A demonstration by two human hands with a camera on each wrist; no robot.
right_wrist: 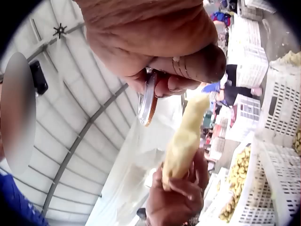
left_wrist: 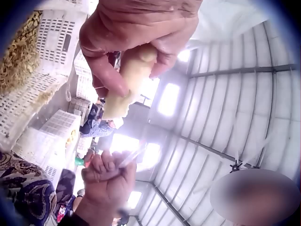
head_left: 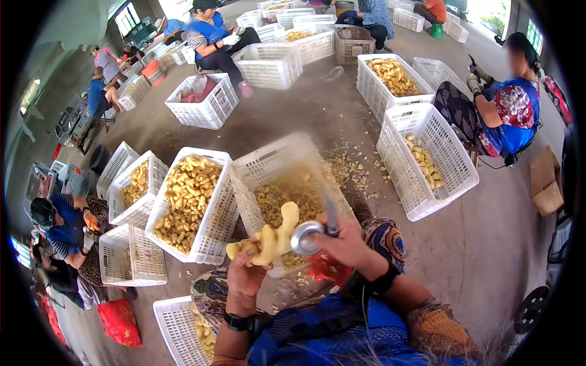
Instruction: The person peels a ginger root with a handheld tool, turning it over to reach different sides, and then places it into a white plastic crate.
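Note:
In the head view, my left hand (head_left: 245, 277) holds a pale yellow, knobbly ginger root (head_left: 278, 238) over the crate of peelings. The left wrist view shows thumb and fingers gripping the ginger (left_wrist: 134, 82), its skin mostly off. My right hand (head_left: 347, 244) grips a tool with a round shiny metal end (head_left: 307, 238), close beside the ginger. A dark part of this tool sticks up past the fingers, blurred. In the right wrist view the metal end (right_wrist: 147, 101) juts out below the curled fingers, apart from the ginger; its exact kind I cannot tell.
Before me stands a white crate (head_left: 247, 165) of peelings. Left of it is a crate (head_left: 229, 210) full of ginger; another crate (head_left: 455, 165) with ginger stands right. Peelings (head_left: 351, 171) litter the floor. Several people sit around, including a person (head_left: 510, 116) at the right.

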